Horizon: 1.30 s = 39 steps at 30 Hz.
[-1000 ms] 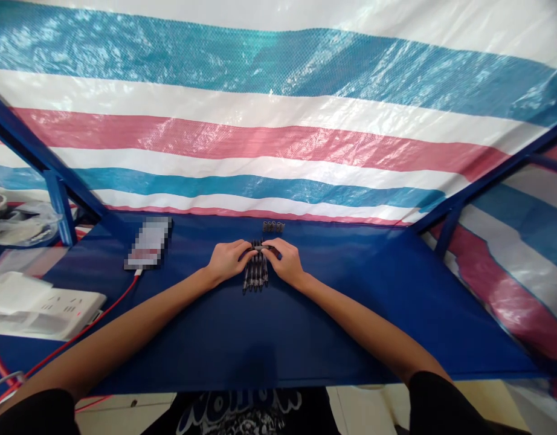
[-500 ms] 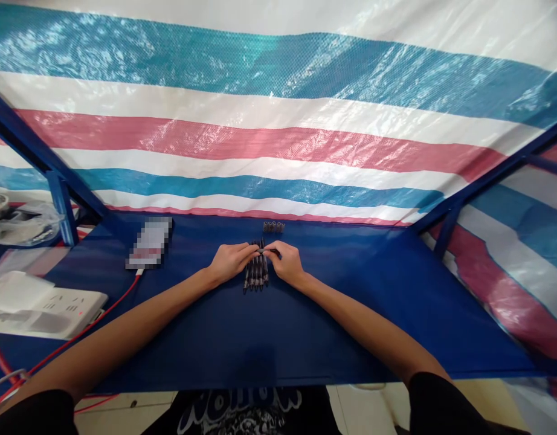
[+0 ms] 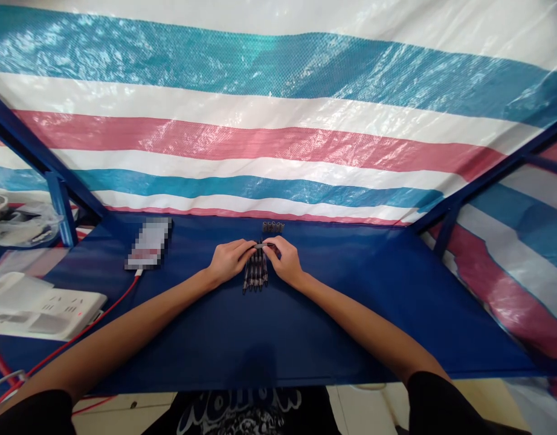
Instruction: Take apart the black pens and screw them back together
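Note:
Between my two hands, a slim dark pen [image 3: 261, 245] lies crosswise, partly hidden by the fingertips; a greyish section shows in the middle. The fingers of my left hand [image 3: 231, 260] pinch its left end. At the opposite end, my right hand [image 3: 284, 260] grips it between thumb and fingers. Directly below the hands, several black pens [image 3: 255, 278] lie side by side on the blue table [image 3: 305, 338], their upper parts covered by the hands. Just beyond, several short grey-brown hollow cylinders [image 3: 273, 226] stand in a row.
A phone [image 3: 149, 243] with a blurred screen lies at the left, plugged into a red cable [image 3: 119, 300]. Nearer stands a white power strip [image 3: 47, 305]. Blue frame bars [image 3: 63, 208] rise at both sides, and a striped plastic sheet [image 3: 269, 145] hangs behind.
Both hands have shifted very slightly, and a little more of the pen's greyish middle shows between the fingertips. The row of pens and the cylinders stay in place.

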Each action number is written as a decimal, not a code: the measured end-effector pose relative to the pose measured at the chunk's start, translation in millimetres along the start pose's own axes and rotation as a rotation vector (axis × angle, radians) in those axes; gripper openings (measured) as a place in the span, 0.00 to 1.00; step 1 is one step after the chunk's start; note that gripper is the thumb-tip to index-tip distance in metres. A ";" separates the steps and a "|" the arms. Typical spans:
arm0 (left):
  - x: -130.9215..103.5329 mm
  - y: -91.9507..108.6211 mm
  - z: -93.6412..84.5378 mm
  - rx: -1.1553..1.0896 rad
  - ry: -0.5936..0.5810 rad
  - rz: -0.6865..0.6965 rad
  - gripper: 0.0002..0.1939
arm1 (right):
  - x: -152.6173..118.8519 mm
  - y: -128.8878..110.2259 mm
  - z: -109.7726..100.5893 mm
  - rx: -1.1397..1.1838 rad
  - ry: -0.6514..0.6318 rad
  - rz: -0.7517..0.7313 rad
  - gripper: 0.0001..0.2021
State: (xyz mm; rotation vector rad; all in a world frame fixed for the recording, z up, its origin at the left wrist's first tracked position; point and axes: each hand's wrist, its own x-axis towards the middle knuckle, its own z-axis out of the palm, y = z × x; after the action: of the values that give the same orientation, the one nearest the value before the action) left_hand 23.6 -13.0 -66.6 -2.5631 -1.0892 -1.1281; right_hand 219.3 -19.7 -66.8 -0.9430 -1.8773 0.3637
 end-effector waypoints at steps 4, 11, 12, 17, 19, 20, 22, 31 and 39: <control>11.7 2.4 -10.6 0.013 0.019 -0.126 0.17 | 0.3 2.1 -0.3 0.033 0.031 0.075 0.13; 35.8 1.7 -37.1 0.356 -0.275 -0.374 0.16 | 2.1 4.9 -0.2 0.046 0.033 0.089 0.13; 36.6 1.4 -39.1 0.401 -0.321 -0.383 0.16 | 2.3 4.6 -0.3 0.044 0.029 0.084 0.12; 34.9 2.4 -39.7 0.475 -0.530 -0.399 0.18 | 2.4 5.1 -0.9 0.030 -0.004 0.065 0.12; 34.1 3.4 -37.2 0.465 -0.614 -0.415 0.17 | 2.1 6.2 -0.9 0.028 -0.016 0.063 0.12; 33.7 3.8 -35.8 0.458 -0.648 -0.419 0.16 | 2.0 6.7 -0.9 0.028 -0.021 0.062 0.12; 33.2 4.7 -33.6 0.449 -0.689 -0.422 0.15 | 1.9 6.9 -0.9 0.027 -0.029 0.059 0.12; 41.5 11.5 -39.8 0.366 -0.728 -0.482 0.15 | 3.1 3.5 -1.3 0.022 -0.034 0.049 0.12; 35.7 14.8 -28.0 0.239 -0.764 -0.462 0.15 | 3.4 4.3 -0.8 0.038 -0.043 0.041 0.11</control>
State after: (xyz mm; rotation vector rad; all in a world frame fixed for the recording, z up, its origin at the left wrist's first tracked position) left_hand 33.3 -14.5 -19.9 -2.6464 -1.8975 0.0158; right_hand 221.1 -14.5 -66.9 -0.9553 -1.8861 0.4462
